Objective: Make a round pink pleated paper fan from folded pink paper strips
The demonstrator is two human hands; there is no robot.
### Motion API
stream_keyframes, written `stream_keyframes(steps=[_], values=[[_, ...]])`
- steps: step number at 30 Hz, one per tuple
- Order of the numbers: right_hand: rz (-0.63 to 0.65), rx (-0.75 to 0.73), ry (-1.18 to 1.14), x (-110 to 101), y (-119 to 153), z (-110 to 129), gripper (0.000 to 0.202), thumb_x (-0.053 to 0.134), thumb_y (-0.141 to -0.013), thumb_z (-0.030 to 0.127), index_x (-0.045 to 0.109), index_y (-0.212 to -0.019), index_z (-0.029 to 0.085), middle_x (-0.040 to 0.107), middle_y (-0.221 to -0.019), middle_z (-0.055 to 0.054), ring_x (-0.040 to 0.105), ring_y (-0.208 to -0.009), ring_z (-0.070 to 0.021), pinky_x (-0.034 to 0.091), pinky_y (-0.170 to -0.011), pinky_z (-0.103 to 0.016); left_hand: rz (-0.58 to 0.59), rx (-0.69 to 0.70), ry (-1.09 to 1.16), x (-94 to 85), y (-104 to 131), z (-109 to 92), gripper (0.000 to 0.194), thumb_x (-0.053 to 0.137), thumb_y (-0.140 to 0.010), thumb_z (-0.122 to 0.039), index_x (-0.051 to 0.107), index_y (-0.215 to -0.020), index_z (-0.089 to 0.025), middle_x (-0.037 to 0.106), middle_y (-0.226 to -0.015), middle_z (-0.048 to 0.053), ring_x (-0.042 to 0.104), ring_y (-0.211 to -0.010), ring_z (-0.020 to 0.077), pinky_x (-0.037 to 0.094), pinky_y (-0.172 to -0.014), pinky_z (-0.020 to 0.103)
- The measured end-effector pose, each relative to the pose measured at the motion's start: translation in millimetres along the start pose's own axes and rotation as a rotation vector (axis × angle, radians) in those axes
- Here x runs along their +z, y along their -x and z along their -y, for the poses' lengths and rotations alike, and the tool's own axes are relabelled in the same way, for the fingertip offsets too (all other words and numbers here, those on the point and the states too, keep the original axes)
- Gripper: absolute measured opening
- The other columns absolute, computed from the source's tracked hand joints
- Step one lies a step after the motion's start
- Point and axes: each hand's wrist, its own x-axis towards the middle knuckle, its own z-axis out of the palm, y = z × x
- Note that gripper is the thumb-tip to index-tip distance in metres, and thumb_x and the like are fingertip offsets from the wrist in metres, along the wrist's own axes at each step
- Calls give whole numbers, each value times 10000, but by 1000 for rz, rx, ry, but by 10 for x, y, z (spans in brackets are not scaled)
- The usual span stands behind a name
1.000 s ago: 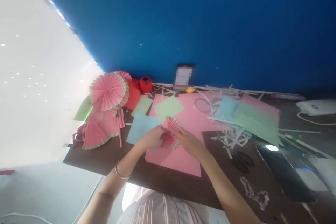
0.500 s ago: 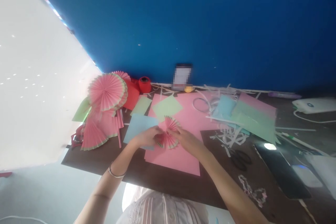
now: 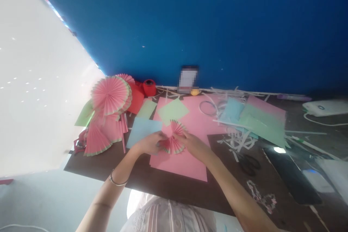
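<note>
Between my hands is a small pleated paper fan [image 3: 176,146], pink with green edges, partly opened into a round. My left hand [image 3: 150,143] has its fingers closed at the fan's left side. From the right, my right hand [image 3: 194,145] pinches the fan near its centre, thumb and fingertips partly hidden. Under the fan lie large pink paper sheets [image 3: 181,172]. A light blue sheet [image 3: 144,130] lies beside my left hand, and a green square sheet [image 3: 174,110] is just beyond the fan.
Finished pleated fans [image 3: 110,94] are piled at the left by a red tape roll [image 3: 149,87]. On the right lie paper scraps [image 3: 240,141], black-handled scissors [image 3: 248,163], a phone [image 3: 293,177], a bead bracelet [image 3: 262,197] and pink and green sheets [image 3: 263,119]. A blue wall [image 3: 203,25] rises behind.
My left hand has shifted very slightly to the left at the fan's edge. My right hand and the fan look nearly the same.
</note>
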Motion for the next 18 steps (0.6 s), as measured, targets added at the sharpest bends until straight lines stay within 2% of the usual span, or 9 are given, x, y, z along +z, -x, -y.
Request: stream_keyframes(steps=[3,6,10,18], values=[[-19,-5,1,8,4,5,689,433,-745,-41,436,-1341,304,589,-1172,-87,619,-896,-192,474,-752,-277,12,23,-45,9,9,-21,126,500,-741,-95,589,-807,-156,576,-819,53,537,-767,165,423,-669,251],[-26,-7,-17,11,3,-1,681,415,-748,-44,446,-1333,303,583,-1183,-84,613,-910,-189,469,-761,-277,-16,-21,-94,22,25,-26,182,482,-738,-75,600,-855,-150,564,-769,43,512,-690,151,397,-626,249],[-19,-4,-47,6,4,-4,631,440,-778,15,443,-1332,317,584,-1193,-72,614,-896,-190,471,-762,-287,-8,-38,-81,24,51,-21,262,445,-739,-41,614,-907,-149,574,-763,36,503,-663,141,382,-615,242],[-24,43,-113,-22,2,8,506,462,-840,145,473,-1302,352,609,-1132,-35,615,-897,-192,480,-752,-287,0,-26,-76,6,77,-33,216,462,-749,-61,607,-882,-149,559,-784,40,498,-679,140,389,-626,238]])
